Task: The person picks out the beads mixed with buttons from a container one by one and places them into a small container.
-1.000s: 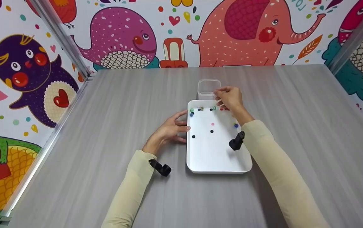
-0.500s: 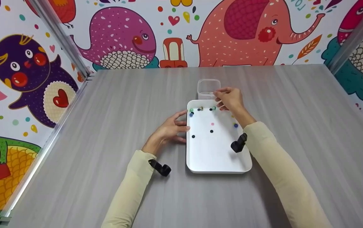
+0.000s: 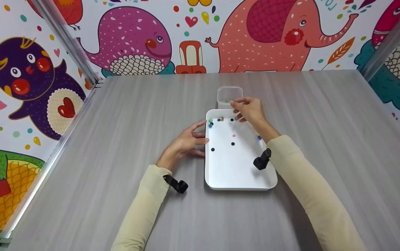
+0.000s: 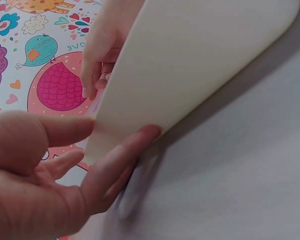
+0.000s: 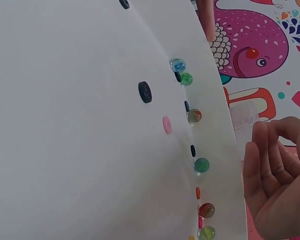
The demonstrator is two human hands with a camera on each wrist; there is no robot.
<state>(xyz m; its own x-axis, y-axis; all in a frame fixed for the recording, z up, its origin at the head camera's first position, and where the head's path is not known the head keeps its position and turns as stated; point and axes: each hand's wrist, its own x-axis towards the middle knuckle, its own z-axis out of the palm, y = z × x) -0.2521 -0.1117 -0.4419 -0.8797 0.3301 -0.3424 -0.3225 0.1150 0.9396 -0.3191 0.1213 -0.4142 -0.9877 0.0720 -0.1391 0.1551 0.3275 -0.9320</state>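
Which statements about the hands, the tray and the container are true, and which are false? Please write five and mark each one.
1. The left hand touches the white tray. True.
2. The right hand is beside the clear container. True.
3. The clear container stands inside the white tray. False: it stands beyond the far edge.
4. The pink disc lies in the white tray. True.
5. The white tray has no marbles. False: several lie along its far wall.

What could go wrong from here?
The right hand is right by the clear container; a bump might tip it. The left hand touches the side of the white tray; a nudge could send the loose marbles rolling among the buttons.
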